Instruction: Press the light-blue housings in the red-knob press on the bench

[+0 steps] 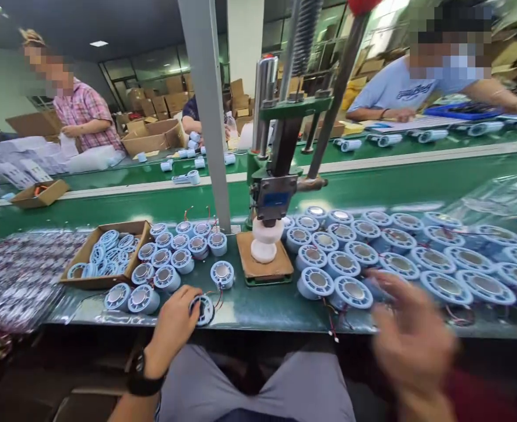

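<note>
My left hand is closed on the rim of a light blue round housing, tilted at the table's front edge, with thin wires beside it. Just behind it stands another blue housing with a silver disc. My right hand is smeared by motion at the front of the right-hand group of blue housings; whether it holds one I cannot tell. Between my hands stands a green hand press, its white round pusher above a white round block on a brown base plate.
A cardboard box of blue rings stands left, beside more housings. Bagged parts lie far left. A grey post rises behind. Several people work across the green conveyor, which carries blue parts.
</note>
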Motion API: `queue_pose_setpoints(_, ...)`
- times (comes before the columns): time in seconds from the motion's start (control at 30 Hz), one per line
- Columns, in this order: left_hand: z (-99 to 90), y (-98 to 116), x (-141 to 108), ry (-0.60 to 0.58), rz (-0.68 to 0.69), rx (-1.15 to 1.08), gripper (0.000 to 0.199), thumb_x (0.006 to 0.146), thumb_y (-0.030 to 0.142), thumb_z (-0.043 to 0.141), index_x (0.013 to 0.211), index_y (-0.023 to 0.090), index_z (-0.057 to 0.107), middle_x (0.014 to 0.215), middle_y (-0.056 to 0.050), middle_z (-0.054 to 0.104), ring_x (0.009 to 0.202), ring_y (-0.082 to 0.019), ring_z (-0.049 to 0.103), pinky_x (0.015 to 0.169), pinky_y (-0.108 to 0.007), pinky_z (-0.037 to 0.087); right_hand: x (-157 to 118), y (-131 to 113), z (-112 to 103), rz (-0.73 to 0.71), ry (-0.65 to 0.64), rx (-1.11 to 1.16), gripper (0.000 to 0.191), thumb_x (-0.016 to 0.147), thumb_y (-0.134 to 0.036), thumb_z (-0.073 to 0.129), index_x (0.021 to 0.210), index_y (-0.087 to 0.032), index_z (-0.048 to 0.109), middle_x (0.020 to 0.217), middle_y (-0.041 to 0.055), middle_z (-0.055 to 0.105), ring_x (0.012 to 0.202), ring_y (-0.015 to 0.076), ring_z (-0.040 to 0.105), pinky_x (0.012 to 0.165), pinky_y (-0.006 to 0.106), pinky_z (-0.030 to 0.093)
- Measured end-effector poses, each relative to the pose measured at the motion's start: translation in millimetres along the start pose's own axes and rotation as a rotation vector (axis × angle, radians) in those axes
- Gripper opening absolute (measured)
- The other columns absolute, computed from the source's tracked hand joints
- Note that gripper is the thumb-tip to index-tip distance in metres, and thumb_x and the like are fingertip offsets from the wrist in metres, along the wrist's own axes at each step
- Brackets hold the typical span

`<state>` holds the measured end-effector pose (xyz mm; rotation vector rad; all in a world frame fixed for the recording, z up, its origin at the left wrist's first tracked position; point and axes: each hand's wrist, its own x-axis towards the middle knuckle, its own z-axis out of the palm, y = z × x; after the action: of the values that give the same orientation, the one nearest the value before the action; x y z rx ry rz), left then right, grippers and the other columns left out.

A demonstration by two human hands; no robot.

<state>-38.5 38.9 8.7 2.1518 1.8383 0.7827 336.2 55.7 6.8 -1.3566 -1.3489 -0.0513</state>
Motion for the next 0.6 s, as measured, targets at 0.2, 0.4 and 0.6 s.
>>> queue_pose_setpoints(0.2,23.3,-12.1,2.0,0.186,0.042,-0.007,0.023,0.089,0.016,0.047,0.097,0.019,0.068,0.096,-0.008,0.071,0.092,-0.023,0.065,0.084,-0.040,0.055,-54.0,-111.0,146.5,-0.226,-0.608,0.211,0.044,0.091,-0.026,0.052,0.134,-0.017,0.056,0.142,0.0166,0.046,0.130,0.0292,0.050,0.104,0.047,0.050)
queue_pose_setpoints(0.4,15.3,-16.2,-14.7,0.254,-0.096,-0.152,0.019,0.088,0.022,0.050,0.094,0.019,0.069,0.095,-0.008,0.070,0.087,-0.022,0.066,0.079,-0.035,0.056,-64.2,-97.5,153.9,-0.227,-0.732,0.291,0.024,0.088,-0.018,0.056,0.109,-0.021,0.066,0.131,0.0105,0.056,0.118,0.0265,0.055,0.100,0.048,0.051)
queue_pose_setpoints(0.6,26.3,5.4,-2.5,0.250,-0.173,-0.358,0.021,0.086,0.021,0.051,0.093,0.019,0.071,0.097,-0.008,0.071,0.090,-0.021,0.067,0.083,-0.034,0.054,-72.6,-82.6,122.8,-0.219,-0.699,0.366,0.024,0.087,-0.018,0.058,0.109,-0.025,0.065,0.130,0.0074,0.057,0.117,0.0218,0.057,0.096,0.039,0.053)
